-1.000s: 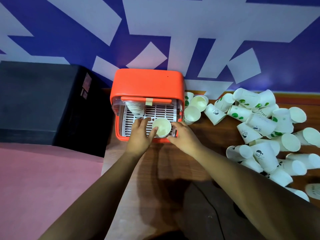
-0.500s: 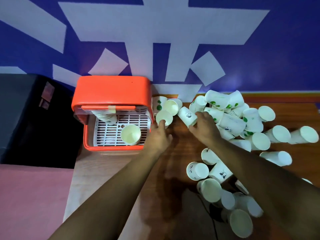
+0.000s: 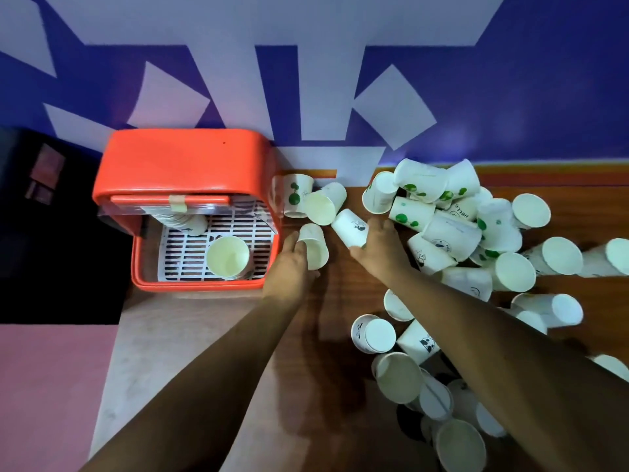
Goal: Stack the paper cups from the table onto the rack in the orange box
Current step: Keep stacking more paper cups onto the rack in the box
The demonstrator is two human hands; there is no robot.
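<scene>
Head view: the left hand (image 3: 292, 267) curls its fingers and thumb round a plain white paper cup (image 3: 315, 247) that lies on its side on the brown wooden desk (image 3: 340, 301), just beside the right wall of the orange plastic box (image 3: 183, 161). The right hand (image 3: 377, 247) reaches a little farther right, with thumb and fingers set round the near end of a white paper cup with a small dark print (image 3: 350, 228), which is also tipped on its side. Inside the open front of the orange box, a white slatted rack (image 3: 183, 264) carries one upright cup (image 3: 228, 257), mouth up, near its front right. A nested stack of cups (image 3: 185, 221) sits at the back left, partly hidden under a clear flap with a strip of tape. Behind the hands, a green-printed cup (image 3: 296, 195) stands against the box, touching an overturned cup (image 3: 323, 206) whose mouth faces the camera. A loose pile of white paper cups (image 3: 459, 233) sprawls across the right of the desk, most on their sides, some under the right forearm. A black cabinet (image 3: 51, 233) stands left of the box, and a blue and white wall (image 3: 510, 80) is behind it all.
</scene>
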